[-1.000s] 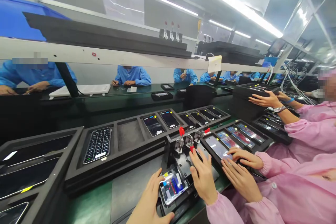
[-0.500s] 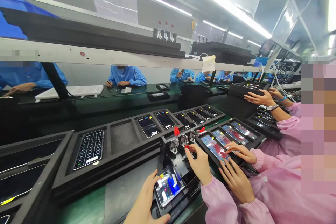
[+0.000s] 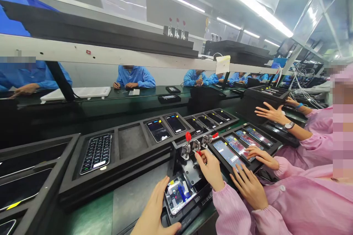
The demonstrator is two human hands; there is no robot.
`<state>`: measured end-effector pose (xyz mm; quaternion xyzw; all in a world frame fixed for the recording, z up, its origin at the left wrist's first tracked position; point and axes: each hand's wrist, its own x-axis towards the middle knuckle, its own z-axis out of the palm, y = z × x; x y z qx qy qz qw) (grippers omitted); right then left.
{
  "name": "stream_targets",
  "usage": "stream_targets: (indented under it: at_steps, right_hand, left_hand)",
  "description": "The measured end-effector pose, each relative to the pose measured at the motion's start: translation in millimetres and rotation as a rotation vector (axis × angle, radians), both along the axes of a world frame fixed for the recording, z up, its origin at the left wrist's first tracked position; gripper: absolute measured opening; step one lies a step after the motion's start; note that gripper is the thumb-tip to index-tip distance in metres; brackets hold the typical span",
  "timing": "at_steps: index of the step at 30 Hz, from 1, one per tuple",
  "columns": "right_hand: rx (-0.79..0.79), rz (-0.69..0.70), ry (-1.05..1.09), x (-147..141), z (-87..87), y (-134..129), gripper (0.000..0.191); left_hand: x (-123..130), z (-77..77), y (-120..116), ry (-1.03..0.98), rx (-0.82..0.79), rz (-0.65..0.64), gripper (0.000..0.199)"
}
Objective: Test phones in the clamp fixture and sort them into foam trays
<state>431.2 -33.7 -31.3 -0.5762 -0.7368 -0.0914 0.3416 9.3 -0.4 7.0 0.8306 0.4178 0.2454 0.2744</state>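
My right hand (image 3: 210, 169) is closed on the red-tipped handle of a toggle clamp (image 3: 198, 152) on a black test fixture (image 3: 193, 172). Two more toggle clamps stand beside it, one with its red tip (image 3: 188, 136) upright, the other with its tip (image 3: 215, 135) leaning right. In the fixture's front lies a smartphone (image 3: 178, 195), its lit screen partly covered by a clear plate and glare. My left hand (image 3: 154, 207) is at the phone's left side, fingers stretched and thumb apart, near the fixture's edge.
Behind the fixture runs a black foam tray (image 3: 129, 154) of phones, one showing a keypad screen (image 3: 96, 153). Another tray (image 3: 16, 176) is at left. A co-worker's hands (image 3: 249, 187) touch phones in a tray at right; another person's hand (image 3: 271, 114) is beyond. A shelf (image 3: 124, 57) crosses above.
The view has shifted slightly. My hands keep their places at the clamp and phone. A phone under the co-worker's hand now shows a paler screen. The farther person's hand has spread its fingers.
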Motion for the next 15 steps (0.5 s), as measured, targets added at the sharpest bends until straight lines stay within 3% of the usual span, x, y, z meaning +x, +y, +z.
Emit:
stream_targets:
  at_steps: [8, 15]
  right_hand:
    - [-0.019, -0.05, -0.415, 7, -7.0, 4, 0.042]
    - [-0.008, -0.033, -0.554, 14, -11.6, 9, 0.04]
  left_hand:
    - [0, -0.9, -1, 0.0, 0.02, 0.008, 0.1]
    - [0, 2.3, -1, 0.026, 0.009, 0.003, 0.1]
